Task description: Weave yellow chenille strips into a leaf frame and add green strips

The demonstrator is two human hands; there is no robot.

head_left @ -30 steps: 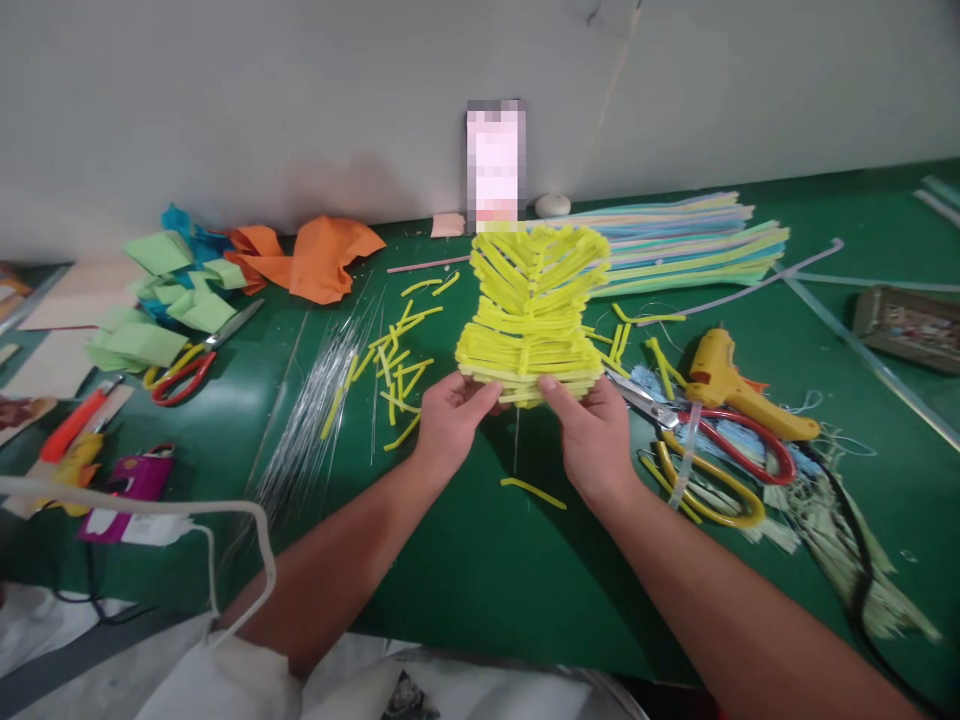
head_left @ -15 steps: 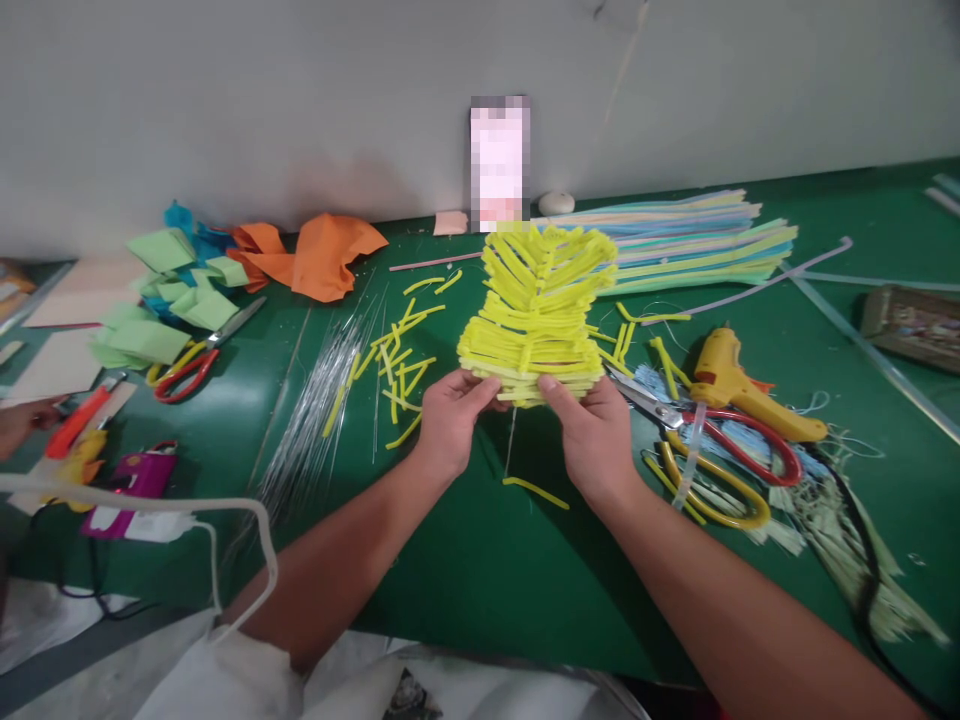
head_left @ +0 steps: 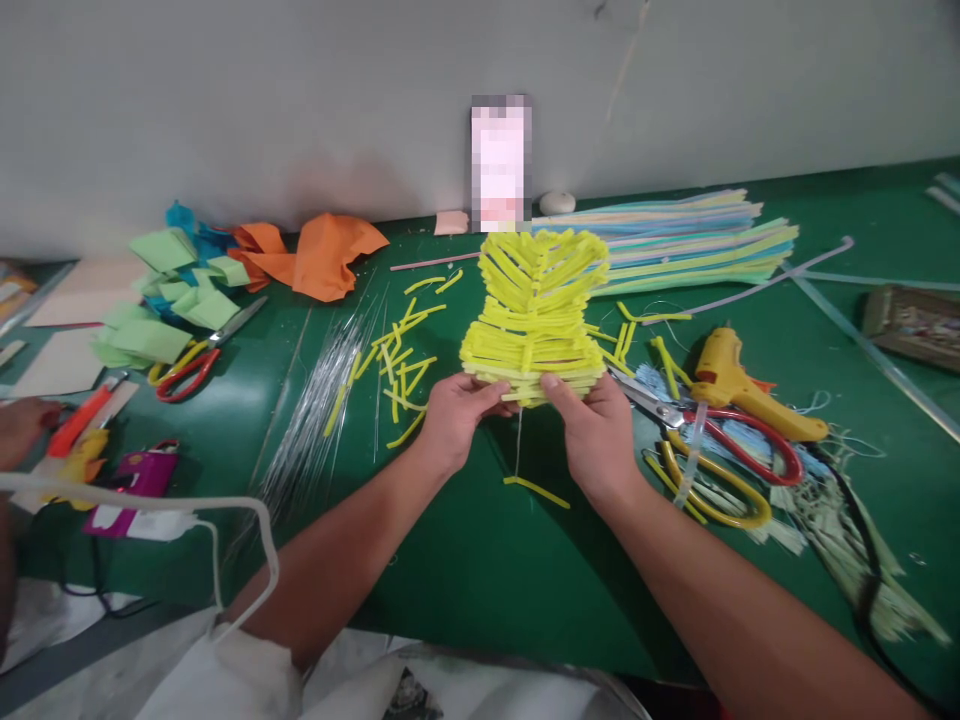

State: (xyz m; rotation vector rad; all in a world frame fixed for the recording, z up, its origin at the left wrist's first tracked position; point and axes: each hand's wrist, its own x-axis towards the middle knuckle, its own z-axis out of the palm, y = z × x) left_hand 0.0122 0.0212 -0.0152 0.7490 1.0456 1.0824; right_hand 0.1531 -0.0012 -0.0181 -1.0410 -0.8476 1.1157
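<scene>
Both my hands hold a yellow piece made of rows of fuzzy pipe-cleaner lengths along a central spine. My left hand pinches its lower left edge. At the lower right edge, my right hand grips it with the thumb on top. A thin wire hangs from its bottom. Below, a short yellow pipe-cleaner strip lies on the green table. More cut yellow pieces are scattered left of the held piece, beside a bundle of thin wires.
Right of my hands lie large scissors and a yellow glue gun. Pastel pipe cleaners lie at the back near a phone. Leftward are orange paper, smaller scissors, a purple box and another person's hand.
The top of the yellow piece has shifted slightly left and down, with both hands still gripping its lower edge. The other person's hand at left has moved slightly.
</scene>
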